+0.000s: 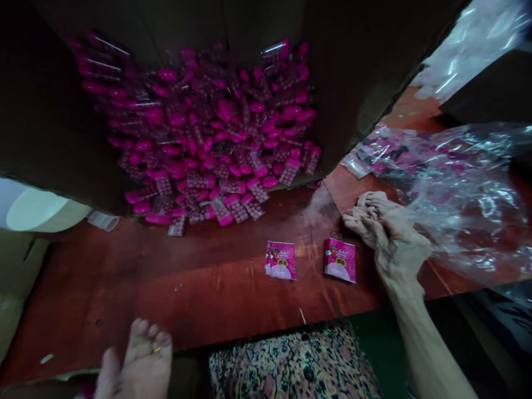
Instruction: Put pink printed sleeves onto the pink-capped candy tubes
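My left hand [139, 360] is low at the left, palm up, fingers stretched out and nothing in it; a gold ring shows on one finger. My right hand [386, 227] is over the table at the right, fingers bent and bunched together at the edge of a clear plastic bag [461, 194]. Whatever those fingers pinch, if anything, is hidden. Just left of them lies a stack of pink printed cards [341, 260]. A second small stack of pink cards [282, 260] sits further left. Beyond is a heap of small clear containers [236, 208] with pink caps and round pink pieces inside.
A large cardboard box [349, 72] on its side surrounds the heap, which spills onto the reddish table [137, 277]. A white tub [45, 210] and a clear empty container [103, 220] are at the left. More clear plastic [477, 50] lies far right.
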`<state>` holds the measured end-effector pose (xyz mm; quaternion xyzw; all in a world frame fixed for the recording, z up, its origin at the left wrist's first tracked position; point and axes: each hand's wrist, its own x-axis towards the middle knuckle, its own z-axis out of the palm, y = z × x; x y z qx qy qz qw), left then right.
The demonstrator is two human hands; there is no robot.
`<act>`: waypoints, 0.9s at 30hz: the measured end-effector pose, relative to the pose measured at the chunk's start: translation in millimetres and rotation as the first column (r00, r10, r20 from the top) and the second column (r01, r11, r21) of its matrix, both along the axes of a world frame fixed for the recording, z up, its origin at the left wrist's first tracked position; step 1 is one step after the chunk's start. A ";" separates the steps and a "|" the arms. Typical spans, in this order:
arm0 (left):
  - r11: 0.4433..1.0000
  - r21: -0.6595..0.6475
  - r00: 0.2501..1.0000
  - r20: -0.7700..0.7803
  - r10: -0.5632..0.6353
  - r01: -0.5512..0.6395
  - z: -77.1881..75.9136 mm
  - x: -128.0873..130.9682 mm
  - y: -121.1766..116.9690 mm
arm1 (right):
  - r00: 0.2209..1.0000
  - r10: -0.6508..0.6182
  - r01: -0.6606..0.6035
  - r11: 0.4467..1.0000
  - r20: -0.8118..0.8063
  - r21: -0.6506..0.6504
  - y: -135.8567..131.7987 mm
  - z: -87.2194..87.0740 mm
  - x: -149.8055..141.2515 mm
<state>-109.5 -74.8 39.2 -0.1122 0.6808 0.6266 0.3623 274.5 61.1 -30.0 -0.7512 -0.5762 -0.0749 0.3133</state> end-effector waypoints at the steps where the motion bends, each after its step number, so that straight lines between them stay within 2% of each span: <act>1: 0.998 0.055 0.991 0.128 0.027 -0.034 1.2 10.8 11.4 | 1.000 -0.012 0.012 1.000 -0.009 -0.004 1.9 0.2 1.8; 2: 0.993 0.094 0.976 0.211 0.044 -0.065 2.0 21.3 21.7 | 1.000 -0.015 0.015 1.000 -0.019 -0.009 2.5 1.4 2.7; 3: 0.989 0.142 0.964 0.266 0.005 -0.044 1.9 31.2 30.4 | 1.000 -0.011 0.011 1.000 -0.026 -0.011 1.5 3.6 2.0; 5: 0.974 0.217 0.942 0.307 -0.135 0.068 -2.0 48.1 41.3 | 1.000 0.006 -0.005 1.000 -0.020 0.011 -5.6 10.8 -6.3; 8: 0.933 0.291 0.907 0.298 -0.299 0.211 -14.6 65.7 43.5 | 0.999 0.043 -0.045 0.996 0.028 0.077 -26.1 23.8 -37.8; 10: 0.908 0.324 0.888 0.285 -0.362 0.266 -22.5 72.9 40.8 | 0.983 0.184 -0.183 0.982 -0.023 0.036 -40.6 28.7 -66.7; 12: 0.894 0.331 0.876 0.274 -0.396 0.300 -27.1 77.6 38.5 | 0.919 0.380 -0.384 0.923 -0.103 -0.029 -50.9 27.8 -94.2; 14: 0.886 0.324 0.869 0.263 -0.420 0.330 -28.7 80.7 37.7 | 0.853 0.500 -0.516 0.851 -0.153 -0.097 -55.7 22.3 -114.6; 17: 0.875 0.321 0.869 0.222 -0.443 0.363 -28.9 82.9 38.2 | 0.839 0.520 -0.539 0.834 -0.159 -0.119 -55.4 12.1 -127.8; 21: 0.872 0.319 0.876 0.190 -0.444 0.372 -29.6 84.0 39.3 | 0.835 0.526 -0.545 0.832 -0.161 -0.109 -52.6 5.7 -125.8; 24: 0.854 0.333 0.868 0.159 -0.470 0.401 -28.2 86.5 41.4 | 0.839 0.523 -0.539 0.836 -0.154 -0.100 -53.1 7.5 -123.6; 27: 0.803 0.323 0.833 0.073 -0.548 0.500 -25.4 91.5 46.5 | 0.840 0.522 -0.536 0.841 -0.149 -0.075 -56.3 14.8 -124.9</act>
